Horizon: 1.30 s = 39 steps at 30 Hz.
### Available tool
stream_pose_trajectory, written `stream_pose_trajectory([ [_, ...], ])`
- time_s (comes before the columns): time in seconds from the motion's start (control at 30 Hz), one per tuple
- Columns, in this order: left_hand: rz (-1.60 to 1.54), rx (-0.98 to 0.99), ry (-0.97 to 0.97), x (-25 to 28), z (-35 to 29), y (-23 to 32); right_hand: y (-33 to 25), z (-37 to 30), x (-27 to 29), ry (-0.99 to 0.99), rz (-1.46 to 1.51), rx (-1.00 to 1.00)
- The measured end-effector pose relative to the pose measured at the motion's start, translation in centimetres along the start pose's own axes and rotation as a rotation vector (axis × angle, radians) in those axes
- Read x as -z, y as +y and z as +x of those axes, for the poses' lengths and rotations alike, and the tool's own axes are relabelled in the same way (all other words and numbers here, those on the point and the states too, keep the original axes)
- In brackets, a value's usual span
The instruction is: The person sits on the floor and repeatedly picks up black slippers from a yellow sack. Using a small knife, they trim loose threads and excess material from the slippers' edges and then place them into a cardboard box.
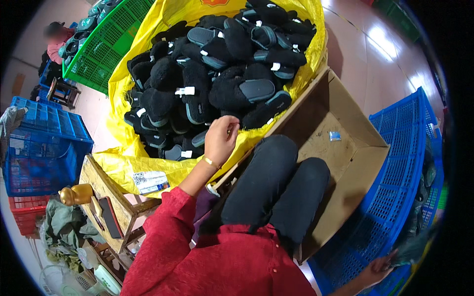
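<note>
A big heap of black fluffy slippers [229, 91] with grey soles and white tags fills a yellow woven sack [121, 106] in front of me. My left hand [222, 138] is at the near edge of the heap, fingers curled together. What they hold, if anything, is hidden. Far out to the lower right, my right hand [377, 271] is closed on a dark grey-green thing [414, 248]. It is blurred near the picture's rim, so its kind is unclear. That hand is beside a large blue plastic crate [395, 167].
Beside my knees stands a cardboard box [340, 167] with a small blue packet [335, 135] in it. To the left are a wooden stool [108, 197] with a phone [110, 217] and gold figurine [76, 194], blue crates [44, 140], and a green crate [106, 47]. A person [55, 42] is far left.
</note>
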<state>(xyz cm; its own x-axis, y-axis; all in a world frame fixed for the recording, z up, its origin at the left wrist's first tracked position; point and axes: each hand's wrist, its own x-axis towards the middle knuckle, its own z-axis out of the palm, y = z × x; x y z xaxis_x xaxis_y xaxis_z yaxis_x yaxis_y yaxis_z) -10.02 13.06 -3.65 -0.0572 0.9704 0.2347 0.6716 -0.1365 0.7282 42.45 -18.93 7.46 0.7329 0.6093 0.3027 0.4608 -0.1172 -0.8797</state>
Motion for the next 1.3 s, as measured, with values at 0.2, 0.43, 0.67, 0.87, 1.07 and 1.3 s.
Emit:
stream_pose_trajectory([
  [0.2, 0.799, -0.613, -0.057, -4.5, 8.0, -4.8, 1.1, -4.4, -6.6, 0.097, 0.789, -0.698],
  [0.43, 0.797, -0.574, -0.439, -2.0, 11.8, -6.7, -0.8, -6.4, -15.3, -0.272, 0.909, -0.815],
  [0.67, -0.317, 0.107, 0.008, 4.1, 6.0, 4.1, -9.7, -8.2, -23.7, -0.573, 0.13, -0.191],
  [0.87, -0.859, 0.453, 0.056, 4.8, -6.7, 10.2, -13.8, -11.0, -29.3, -0.929, 0.133, 0.22],
  [1.07, -1.136, 0.819, -0.228, 7.2, -14.5, 11.9, -10.6, -10.3, -26.5, -1.153, 0.125, 0.002],
  [1.3, -0.405, 0.393, -0.813, 9.7, -14.6, 11.4, -5.6, -10.2, -21.7, -1.174, 0.266, -0.246],
])
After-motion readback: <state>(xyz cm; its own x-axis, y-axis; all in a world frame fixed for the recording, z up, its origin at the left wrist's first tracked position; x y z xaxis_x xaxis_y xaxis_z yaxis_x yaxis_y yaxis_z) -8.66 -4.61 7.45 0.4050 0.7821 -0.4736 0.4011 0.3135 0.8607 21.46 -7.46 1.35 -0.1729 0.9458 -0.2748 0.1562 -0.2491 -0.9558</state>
